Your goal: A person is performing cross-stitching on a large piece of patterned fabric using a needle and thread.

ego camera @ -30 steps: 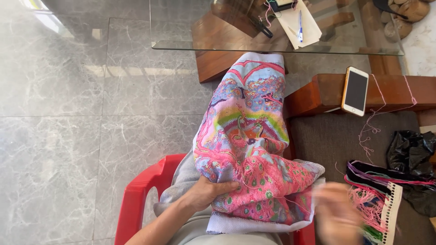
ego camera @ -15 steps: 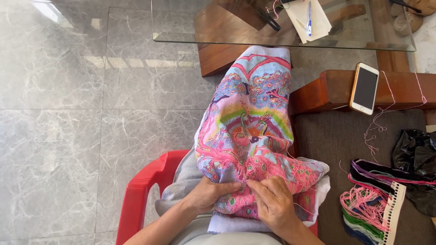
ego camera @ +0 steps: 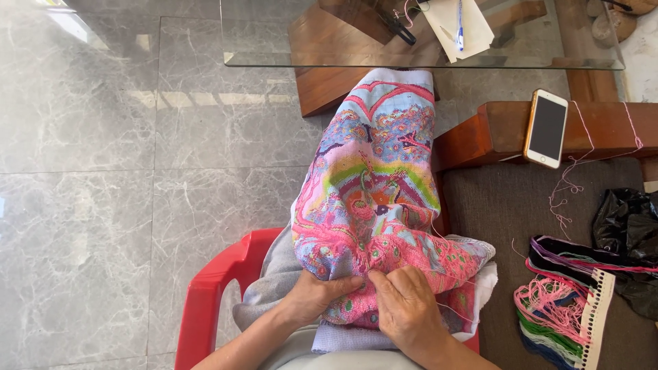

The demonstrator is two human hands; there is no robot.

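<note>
Grey marble floor lay under a red chair [ego camera: 205, 301]. Soft, light embroidery cloth [ego camera: 373, 199] draped over the lap. Left hand [ego camera: 312, 298] pinched its near fold; right hand [ego camera: 404, 308] pressed beside, fingertips closed on the stitching. Best gripped at bunched folds.

I see open grey floor [ego camera: 103, 171] left of the red chair [ego camera: 212, 301]. Right side crowded: phone [ego camera: 546, 128] on wooden ledge [ego camera: 603, 127], thread bundle [ego camera: 562, 315], black bag [ego camera: 627, 226].

Bright daylight; sharp — floor [ego camera: 103, 171] glare
</note>
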